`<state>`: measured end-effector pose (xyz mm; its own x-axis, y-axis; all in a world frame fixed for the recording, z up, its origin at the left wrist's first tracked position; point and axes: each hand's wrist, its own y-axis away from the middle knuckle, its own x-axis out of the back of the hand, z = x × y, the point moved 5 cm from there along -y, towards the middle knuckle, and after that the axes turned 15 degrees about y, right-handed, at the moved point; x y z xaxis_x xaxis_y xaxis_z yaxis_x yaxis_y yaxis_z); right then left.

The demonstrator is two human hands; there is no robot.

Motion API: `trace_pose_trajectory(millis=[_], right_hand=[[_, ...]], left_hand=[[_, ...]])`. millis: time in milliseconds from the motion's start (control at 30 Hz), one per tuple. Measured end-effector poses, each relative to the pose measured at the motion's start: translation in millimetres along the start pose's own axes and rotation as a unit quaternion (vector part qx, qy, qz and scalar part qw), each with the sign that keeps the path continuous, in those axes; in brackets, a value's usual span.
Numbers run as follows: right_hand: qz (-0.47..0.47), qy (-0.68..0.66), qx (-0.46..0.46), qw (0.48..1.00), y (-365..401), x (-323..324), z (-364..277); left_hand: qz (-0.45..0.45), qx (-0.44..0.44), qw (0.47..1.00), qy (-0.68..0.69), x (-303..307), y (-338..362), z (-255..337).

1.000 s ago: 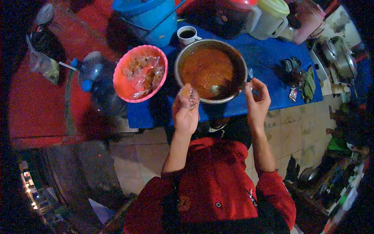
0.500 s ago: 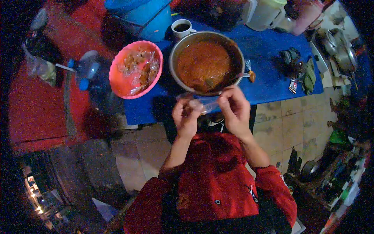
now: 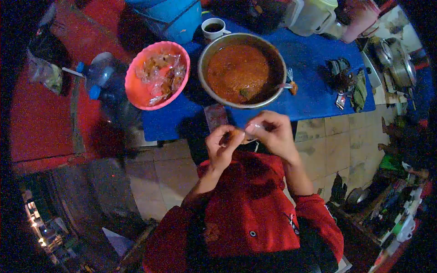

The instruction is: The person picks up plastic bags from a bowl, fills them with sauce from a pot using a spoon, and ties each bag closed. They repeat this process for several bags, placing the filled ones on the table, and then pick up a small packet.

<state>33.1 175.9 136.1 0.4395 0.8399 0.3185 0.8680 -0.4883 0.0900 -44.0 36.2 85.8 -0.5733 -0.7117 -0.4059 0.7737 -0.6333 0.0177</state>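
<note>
Pink basin [image 3: 136, 93]: left end of the bench [image 3: 314, 102], a narrow blue gap from the pot
Left hand [image 3: 221, 148]: fingers pinched on the clear plastic [image 3: 248, 135], before the bench's front edge
Pot [image 3: 203, 86]: set back from that edge, a blue strip between
Right hand [image 3: 274, 135]: fingers pinched on the plastic's other side
Dark bundle [image 3: 339, 78]: right end, wide blue stretch from the pot

The top edge cuts off the blue bucket [image 3: 175, 22]; left hand [image 3: 221, 144] and right hand [image 3: 275, 136] partly hide clear plastic [image 3: 256, 126].
</note>
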Motion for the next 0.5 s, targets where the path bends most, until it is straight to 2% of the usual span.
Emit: trace_pose_trajectory(millis=[67,100,133,167,200,267,400,467,500], right_hand=[[0.007,-0.038,-0.083,0.996,3,7,2],[0.008,-0.037,-0.081,0.996,4,6,2],[0.018,-0.009,-0.036,0.999,4,5,-3],[0.027,0.019,0.009,0.999,4,3,-9],[0.002,0.084,0.028,0.996,6,0,-16],[0.043,0.114,0.064,0.990,9,2,-17],[0.035,0.054,0.022,0.998,12,12,-11],[0.056,-0.024,-0.048,0.997,16,22,-13],[0.096,0.000,-0.019,0.995,16,31,-13]], left_hand=[[0.003,0.020,1.000,0.020,5,3,-9],[0.002,0.019,1.000,0.020,1,2,-8],[-0.034,-0.076,0.992,-0.091,-10,0,4],[-0.069,-0.169,0.963,-0.199,-19,0,14],[-0.134,-0.158,0.944,-0.256,-24,7,11],[-0.117,-0.155,0.922,-0.334,-29,8,5],[-0.171,-0.191,0.911,-0.323,-48,10,12],[-0.216,-0.096,0.942,-0.237,-47,11,7],[-0.217,-0.097,0.942,-0.237,-49,13,7]])
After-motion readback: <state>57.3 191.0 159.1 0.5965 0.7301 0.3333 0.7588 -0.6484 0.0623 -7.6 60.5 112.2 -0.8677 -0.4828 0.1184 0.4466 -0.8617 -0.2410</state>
